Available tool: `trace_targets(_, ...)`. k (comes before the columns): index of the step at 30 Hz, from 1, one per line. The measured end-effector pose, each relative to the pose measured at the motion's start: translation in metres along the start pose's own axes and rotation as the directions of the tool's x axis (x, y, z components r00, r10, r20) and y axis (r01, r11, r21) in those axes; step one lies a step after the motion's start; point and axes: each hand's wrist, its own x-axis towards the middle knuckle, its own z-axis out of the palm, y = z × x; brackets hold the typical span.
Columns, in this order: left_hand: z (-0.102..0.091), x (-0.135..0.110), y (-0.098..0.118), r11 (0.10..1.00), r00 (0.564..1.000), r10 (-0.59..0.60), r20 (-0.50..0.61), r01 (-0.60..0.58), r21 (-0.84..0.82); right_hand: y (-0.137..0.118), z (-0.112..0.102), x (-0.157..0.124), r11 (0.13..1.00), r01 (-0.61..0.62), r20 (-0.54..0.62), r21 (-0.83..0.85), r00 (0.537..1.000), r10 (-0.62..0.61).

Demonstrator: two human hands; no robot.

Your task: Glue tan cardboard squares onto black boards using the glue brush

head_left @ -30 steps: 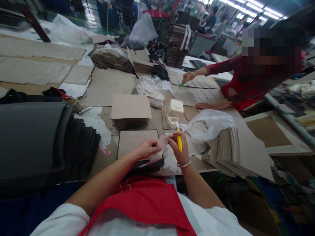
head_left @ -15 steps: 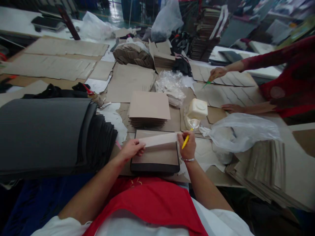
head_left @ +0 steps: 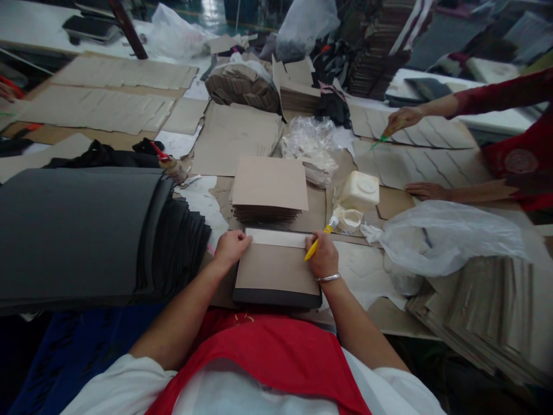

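Note:
A pale paper strip (head_left: 276, 237) lies along the far edge of a brown board (head_left: 276, 268), which rests on a black sheet (head_left: 276, 297) showing at the near edge. My left hand (head_left: 231, 249) is closed, with thumb and finger pinching the strip's left end. My right hand (head_left: 325, 256) is at the strip's right end, its fingertips touching it. That hand is also wrapped round a yellow-handled brush (head_left: 314, 248), whose bristle end points away from me. Just beyond the brush is an open cup of whitish paste (head_left: 349, 219).
A stack of brown boards (head_left: 270, 184) stands behind the work. Dark grey sheets (head_left: 78, 230) are piled left. A white plastic jug (head_left: 360, 189), clear bag (head_left: 449, 236) and tilted board pile (head_left: 488, 311) occupy the right. A co-worker's hand (head_left: 404, 120) holds a green-tipped brush over laid-out boards.
The strip was raised and slanted between my hands; now it lies flat on the board's far edge. My left hand has moved up to the board's far left corner.

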Motion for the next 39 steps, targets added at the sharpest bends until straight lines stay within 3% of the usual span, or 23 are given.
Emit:
trace_targets(4, -0.001, 0.003, 0.002, 0.999, 1.000, -0.014, 0.023, 0.013, 0.051, 0.000, 0.004, 0.000, 0.999, -0.007, 0.035, -0.043, 0.999, 0.009)
trace_targets(7, -0.005, 0.001, 0.007, 0.982, 0.999, -0.022, 0.046, 0.013, 0.189, 0.001, 0.004, 0.002, 0.995, -0.027, 0.076, -0.097, 0.997, 0.034)
trace_targets(10, -0.005, -0.006, 0.013, 0.926, 0.989, 0.120, -0.085, -0.081, 0.368, 0.003, -0.001, 0.003, 0.990, -0.079, 0.069, -0.120, 0.994, 0.088)
trace_targets(12, 0.003, -0.014, 0.019, 0.860, 0.930, 0.346, -0.128, -0.259, 0.440, 0.002, -0.007, 0.002, 0.989, -0.099, 0.035, -0.111, 0.994, 0.104)
trace_targets(13, 0.009, -0.019, 0.022, 0.807, 0.882, 0.463, -0.085, -0.380, 0.452, -0.001, -0.009, 0.001, 0.993, -0.078, 0.029, -0.089, 0.996, 0.081)
trace_targets(15, 0.025, -0.027, 0.026, 0.684, 0.778, 0.621, 0.089, -0.595, 0.422, -0.008, -0.011, -0.004, 0.999, 0.044, 0.073, -0.007, 0.996, -0.043)
trace_targets(17, 0.040, -0.033, 0.028, 0.608, 0.715, 0.651, 0.256, -0.693, 0.387, -0.016, -0.012, -0.010, 0.976, 0.195, 0.169, 0.099, 0.963, -0.209)
trace_targets(18, 0.045, -0.036, 0.027, 0.603, 0.715, 0.632, 0.299, -0.696, 0.390, -0.019, -0.012, -0.013, 0.962, 0.238, 0.211, 0.131, 0.942, -0.261)
trace_targets(20, 0.047, -0.038, 0.021, 0.627, 0.760, 0.573, 0.307, -0.647, 0.433, -0.019, -0.012, -0.018, 0.962, 0.245, 0.254, 0.124, 0.929, -0.269)
trace_targets(24, 0.030, -0.042, 0.004, 0.699, 0.882, 0.437, 0.177, -0.457, 0.551, -0.008, -0.015, -0.019, 0.979, 0.200, 0.244, 0.028, 0.949, -0.201)
trace_targets(27, 0.018, -0.050, -0.001, 0.709, 0.915, 0.394, 0.084, -0.361, 0.605, -0.002, -0.018, -0.017, 0.972, 0.236, 0.251, -0.018, 0.942, -0.224)
trace_targets(30, 0.015, -0.062, 0.001, 0.693, 0.901, 0.432, 0.035, -0.357, 0.627, -0.002, -0.022, -0.020, 0.953, 0.301, 0.244, -0.047, 0.928, -0.281)
trace_targets(34, 0.014, -0.078, 0.008, 0.673, 0.855, 0.516, 0.047, -0.438, 0.596, 0.006, -0.034, -0.034, 0.931, 0.361, 0.218, -0.061, 0.915, -0.340)
trace_targets(39, -0.002, -0.104, 0.012, 0.657, 0.753, 0.654, 0.074, -0.614, 0.439, 0.055, -0.066, -0.062, 0.945, 0.245, 0.104, -0.217, 0.968, -0.227)
